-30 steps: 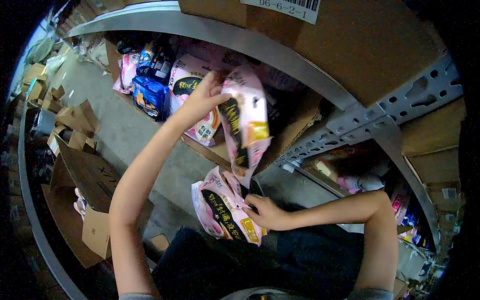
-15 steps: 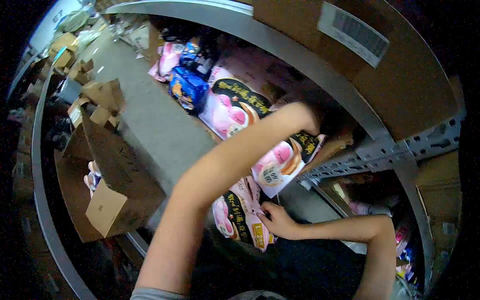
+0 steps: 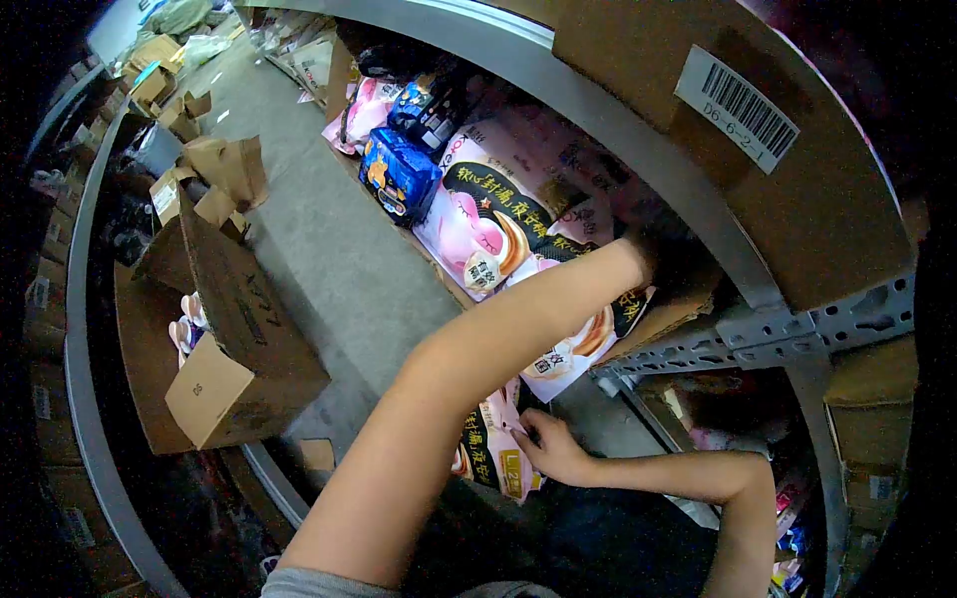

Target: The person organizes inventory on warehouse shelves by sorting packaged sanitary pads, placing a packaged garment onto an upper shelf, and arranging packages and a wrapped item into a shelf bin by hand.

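My right hand (image 3: pixel 556 448) is closed on the top edge of a pink pack of sanitary pants (image 3: pixel 486 446), pinched between thumb and fingers. The pack has a black band and a yellow size label, and hangs in front of my body, partly covered by my left forearm. My left hand (image 3: pixel 638 263) reaches into the dark right end of an open carton on the shelf, its fingers lost in shadow. Just below that wrist lies another pink pack (image 3: pixel 588 344), and a larger pink one (image 3: pixel 478 224) rests to its left.
Two blue packs (image 3: pixel 399 174) sit at the carton's left end. A metal shelf beam (image 3: pixel 688 145) arches over the opening, beneath a labelled carton (image 3: pixel 837 130). Across the concrete aisle (image 3: pixel 309 239) stands an open cardboard box (image 3: pixel 264 329). A perforated metal rail (image 3: pixel 768 324) runs at right.
The view has shifted, so the shelf contents sit farther right. My left hand is deeper in the carton's shadow. My right hand keeps its pinch on the pack of sanitary pants.
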The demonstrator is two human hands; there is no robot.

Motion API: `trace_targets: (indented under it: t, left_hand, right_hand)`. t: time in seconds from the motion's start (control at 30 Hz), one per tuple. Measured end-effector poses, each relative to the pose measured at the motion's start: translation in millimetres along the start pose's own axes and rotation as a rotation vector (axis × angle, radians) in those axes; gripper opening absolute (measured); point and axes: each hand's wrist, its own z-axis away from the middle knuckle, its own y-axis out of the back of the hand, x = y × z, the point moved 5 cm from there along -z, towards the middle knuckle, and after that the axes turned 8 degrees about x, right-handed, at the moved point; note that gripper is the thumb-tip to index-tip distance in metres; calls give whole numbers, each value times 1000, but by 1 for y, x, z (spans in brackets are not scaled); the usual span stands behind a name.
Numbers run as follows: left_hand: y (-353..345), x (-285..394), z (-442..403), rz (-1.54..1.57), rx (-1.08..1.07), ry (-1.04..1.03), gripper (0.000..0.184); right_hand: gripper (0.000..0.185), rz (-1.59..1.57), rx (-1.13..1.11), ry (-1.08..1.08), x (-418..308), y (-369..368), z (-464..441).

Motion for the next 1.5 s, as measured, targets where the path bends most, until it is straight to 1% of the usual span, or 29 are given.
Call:
trace_targets:
  t: [0.2, 0.3, 0.4, 0.5, 0.6, 0.7, 0.73, 0.77, 0.8, 0.87, 0.9, 0.97, 1.0, 1.07, 1.1, 1.2, 1.23, 1.27, 1.33, 1.37, 1.47, 1.5]
  left_hand:
    - [-1, 1, -2, -20, 2, 0, 38]
    - [0, 3, -3, -28, 6, -8, 39]
    - [5, 1, -2, -23, 20, -24, 39]
    - [13, -6, 14, 34, 39, -95, 40]
    - [25, -17, 37, 128, 68, -184, 40]
    - [35, -33, 53, 194, 136, -197, 41]
    - [39, -43, 54, 240, 201, -93, 42]
    - [46, -45, 61, 236, 311, -199, 38]
    - [47, -47, 65, 230, 310, -198, 38]
    - [65, -60, 76, 858, 442, 113, 35]
    - [66, -62, 78, 855, 444, 113, 35]
    - [67, -80, 86, 1203, 665, 355, 21]
    - [67, -81, 87, 1201, 664, 357, 21]
    - [65, -95, 97, 1480, 924, 610, 17]
    - [64, -98, 96, 1480, 922, 610, 17]
    - [46, -115, 90, 1731, 884, 647, 15]
    - [56, -114, 99, 1569, 863, 801, 15]
    - [57, -118, 103, 1570, 863, 797, 15]
    - [67, -129, 115, 1394, 990, 758, 15]
    - [74, -132, 122, 1391, 1028, 715, 16]
    - [83, -148, 141, 1254, 1353, 721, 22]
    - [77, -158, 144, 1246, 1420, 704, 25]
  right_hand:
    - [15, -8, 16, -26, -5, 0, 0]
    - [15, -8, 22, 25, -5, 0, 0]
    - [16, -29, -10, -4, -7, 2, 2]
    - [16, -18, 37, 25, -1, 1, 1]
    - [16, -28, 17, -34, 2, 3, 4]
    - [18, 14, 17, 0, 2, 2, 4]
    - [18, 7, 17, 5, 2, 2, 4]
    - [18, -8, 11, 3, 2, 2, 5]
    - [18, -23, 6, 2, 1, 3, 5]
    - [17, -23, -8, 0, -2, 5, 5]
    - [16, -23, -22, -5, -3, 4, 4]
    - [16, -39, -18, 3, -3, 2, 3]
    - [15, -51, -16, 8, -3, 2, 2]
    - [15, -51, -20, 17, -3, -1, 1]
    - [16, -48, -21, 25, -3, -1, 0]
    - [16, -9, -30, 37, -5, -1, 0]
    - [16, -7, -27, 38, -5, 0, -1]
    - [17, -21, -19, 33, -4, 0, -1]
    - [17, -35, -11, 29, -5, 2, -1]
    - [17, -26, 5, 31, -6, 3, -2]
    - [17, -36, 6, 25, -2, 2, -3]
    - [17, -52, -9, 12, 0, 1, -2]
